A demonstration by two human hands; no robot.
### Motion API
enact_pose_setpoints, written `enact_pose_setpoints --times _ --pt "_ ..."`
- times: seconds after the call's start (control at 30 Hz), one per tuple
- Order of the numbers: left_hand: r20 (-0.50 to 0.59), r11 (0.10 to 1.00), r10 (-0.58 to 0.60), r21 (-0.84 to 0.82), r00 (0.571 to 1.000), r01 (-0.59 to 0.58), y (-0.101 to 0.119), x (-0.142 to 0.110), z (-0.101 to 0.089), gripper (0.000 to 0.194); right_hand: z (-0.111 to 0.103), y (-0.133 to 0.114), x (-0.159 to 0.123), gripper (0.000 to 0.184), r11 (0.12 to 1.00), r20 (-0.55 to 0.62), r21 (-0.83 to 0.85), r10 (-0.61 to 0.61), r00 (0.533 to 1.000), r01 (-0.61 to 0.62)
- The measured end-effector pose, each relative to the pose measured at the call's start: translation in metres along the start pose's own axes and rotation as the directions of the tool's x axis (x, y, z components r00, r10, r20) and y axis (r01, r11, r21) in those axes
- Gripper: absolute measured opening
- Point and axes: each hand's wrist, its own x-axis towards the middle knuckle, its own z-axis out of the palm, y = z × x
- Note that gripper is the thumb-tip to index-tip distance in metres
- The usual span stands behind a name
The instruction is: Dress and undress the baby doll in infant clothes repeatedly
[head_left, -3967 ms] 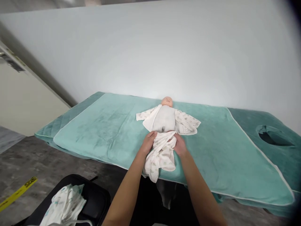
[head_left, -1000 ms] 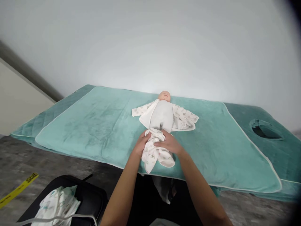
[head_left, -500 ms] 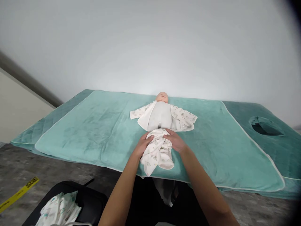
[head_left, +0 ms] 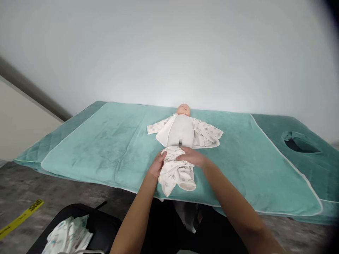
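A baby doll (head_left: 183, 109) lies on its back with its head toward the wall, wearing an unfastened white printed baby jacket (head_left: 208, 131) with both sleeves spread. Below its grey cloth body are white printed baby pants (head_left: 172, 176), bunched at the top, their leg ends toward me. My left hand (head_left: 157, 164) is closed on the left edge of the pants, thumb on top. Across their upper right side lies my right hand (head_left: 192, 157), its fingers on the cloth at the top. The doll's legs are hidden.
A green padded cover (head_left: 106, 141) spreads over the bed, which has a face hole (head_left: 299, 143) at the right. At lower left, a black chair (head_left: 103, 224) bears a white printed cloth (head_left: 67, 233). Yellow tape (head_left: 21, 218) marks the floor. A wall (head_left: 169, 53) rises behind.
My right hand has shifted left over the top of the pants and turned more across them. My left hand has slid slightly down and left along the edge. The doll stays in place.
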Motion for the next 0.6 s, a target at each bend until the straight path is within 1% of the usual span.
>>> enact_pose_setpoints --times 0.07,0.1,0.17,0.23,0.3,0.37,0.4,0.47,0.53,0.6 --pt "0.014 0.996 -0.007 0.087 1.000 0.006 0.005 -0.002 0.004 0.057 -0.003 0.006 0.000 0.045 0.976 -0.006 0.215 -0.018 1.000 0.019" --pt "0.026 0.990 -0.013 0.140 1.000 0.009 0.008 -0.002 0.006 0.059 -0.004 0.007 -0.001 0.044 0.958 -0.011 0.284 -0.030 0.999 0.032" --pt "0.071 0.969 -0.041 0.245 0.997 0.023 0.012 -0.004 0.009 0.060 -0.005 0.008 -0.002 0.041 0.938 -0.044 0.344 -0.038 0.998 0.051" --pt "0.119 0.947 -0.095 0.317 0.988 0.053 0.014 -0.005 0.010 0.053 -0.003 0.008 -0.003 0.040 0.943 -0.101 0.330 -0.021 0.995 0.053" --pt "0.134 0.937 -0.135 0.339 0.982 0.082 0.013 -0.006 0.010 0.045 0.000 0.008 -0.004 0.041 0.962 -0.144 0.268 -0.011 0.990 0.050" --pt "0.115 0.953 -0.108 0.295 0.987 0.070 0.009 -0.007 0.010 0.045 0.003 0.006 -0.006 0.043 0.986 -0.148 0.156 -0.043 0.988 0.066" --pt "0.096 0.966 -0.074 0.255 0.993 0.047 0.007 -0.008 0.011 0.047 0.005 0.005 -0.008 0.045 0.993 -0.121 0.083 -0.069 0.990 0.079" --pt "0.050 0.986 -0.004 0.165 0.999 -0.004 0.004 -0.009 0.012 0.051 0.006 0.002 -0.010 0.052 0.991 -0.014 -0.078 -0.106 0.994 0.105" --pt "-0.005 0.994 0.044 0.102 0.999 -0.043 0.002 -0.011 0.014 0.054 0.005 0.000 -0.010 0.059 0.970 0.112 -0.211 -0.098 0.989 0.120" --pt "-0.063 0.992 0.085 0.103 0.994 -0.078 0.003 -0.013 0.019 0.054 0.000 -0.001 -0.009 0.063 0.952 0.177 -0.276 -0.086 0.980 0.133"
